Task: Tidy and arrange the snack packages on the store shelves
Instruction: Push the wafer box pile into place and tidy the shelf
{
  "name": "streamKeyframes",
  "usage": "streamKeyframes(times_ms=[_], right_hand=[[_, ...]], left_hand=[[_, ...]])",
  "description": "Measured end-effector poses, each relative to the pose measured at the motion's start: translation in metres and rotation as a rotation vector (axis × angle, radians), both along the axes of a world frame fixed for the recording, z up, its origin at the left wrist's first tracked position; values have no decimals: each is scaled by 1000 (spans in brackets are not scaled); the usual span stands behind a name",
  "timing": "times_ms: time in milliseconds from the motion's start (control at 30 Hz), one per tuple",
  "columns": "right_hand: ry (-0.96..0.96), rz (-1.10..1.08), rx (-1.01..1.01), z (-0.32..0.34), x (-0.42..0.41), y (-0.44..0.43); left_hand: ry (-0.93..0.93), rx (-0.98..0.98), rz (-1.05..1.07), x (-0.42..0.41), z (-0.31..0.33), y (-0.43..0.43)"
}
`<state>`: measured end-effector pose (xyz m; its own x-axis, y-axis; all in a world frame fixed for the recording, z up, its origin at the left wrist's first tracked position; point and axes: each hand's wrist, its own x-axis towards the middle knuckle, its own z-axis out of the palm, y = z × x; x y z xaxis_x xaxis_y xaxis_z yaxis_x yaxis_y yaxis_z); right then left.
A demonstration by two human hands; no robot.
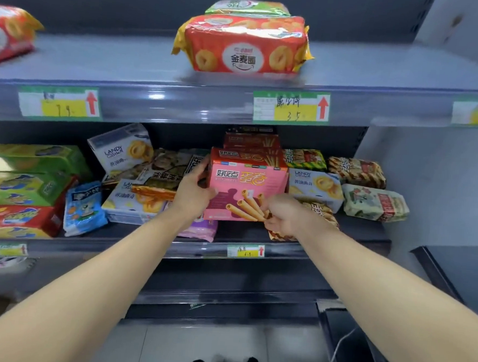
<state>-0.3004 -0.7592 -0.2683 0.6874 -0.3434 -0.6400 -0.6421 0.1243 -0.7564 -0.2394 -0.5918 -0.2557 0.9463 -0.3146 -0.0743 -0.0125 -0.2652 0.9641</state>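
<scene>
A pink egg-roll box [246, 181] stands upright at the middle of the middle shelf [283, 255]. My left hand [193, 192] grips its left edge, fingers wrapped around the side. My right hand [282, 215] pinches its lower right corner, with a brown-patterned packet [321, 212] under and behind that hand. Red boxes [251, 142] are stacked behind the pink box. Light-blue cookie boxes lie to the left [122, 148] and right [316, 185]. A purple packet [201, 229] lies beneath the pink box.
On the top shelf [155, 63] lies a red ring-cookie bag [244, 45] with a green bag behind it, and another red bag [9, 34] at far left. Green and red boxes [21, 190] are stacked at left. Patterned packets [375, 203] sit at right. A white wall borders the shelf's right end.
</scene>
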Motion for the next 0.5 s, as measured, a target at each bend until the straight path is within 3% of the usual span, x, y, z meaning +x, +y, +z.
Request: streamKeyframes(times_ms=[233, 500], right_hand=[[127, 31, -75, -14, 3, -15], [108, 85, -207, -22, -1, -37]], left_hand=[[46, 99, -15, 9, -23, -20], [10, 139, 7, 5, -38, -44]])
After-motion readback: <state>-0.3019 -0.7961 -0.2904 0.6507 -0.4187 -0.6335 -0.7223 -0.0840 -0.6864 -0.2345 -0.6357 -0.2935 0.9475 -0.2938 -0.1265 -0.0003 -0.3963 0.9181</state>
